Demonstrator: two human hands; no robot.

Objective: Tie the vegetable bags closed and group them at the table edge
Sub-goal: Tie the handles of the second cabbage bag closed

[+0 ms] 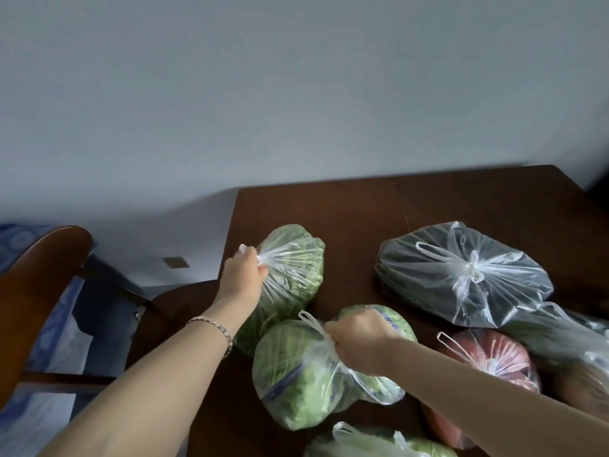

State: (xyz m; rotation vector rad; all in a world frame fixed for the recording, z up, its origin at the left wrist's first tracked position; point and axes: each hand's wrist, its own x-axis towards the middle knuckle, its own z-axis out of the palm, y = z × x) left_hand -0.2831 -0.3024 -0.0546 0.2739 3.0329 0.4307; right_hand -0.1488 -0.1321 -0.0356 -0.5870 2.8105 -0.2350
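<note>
Several clear plastic bags of vegetables lie on a dark wooden table [362, 206]. My left hand [245, 268] grips the gathered top of a bag of green leaves [293, 275] near the table's left edge. My right hand [357, 339] clutches the bunched handles of a second green vegetable bag [296, 380] just in front of it. A knotted bag of dark vegetables [461, 275] sits at the right. A tied bag of red produce [494, 357] lies partly under my right forearm. Another green bag [372, 443] pokes in at the bottom edge.
A wooden chair [39, 285] stands left of the table over blue patterned fabric. A dark rounded seat [171, 311] sits beside the table's left edge. A pale wall fills the background. More bagged produce [576, 344] lies at the far right.
</note>
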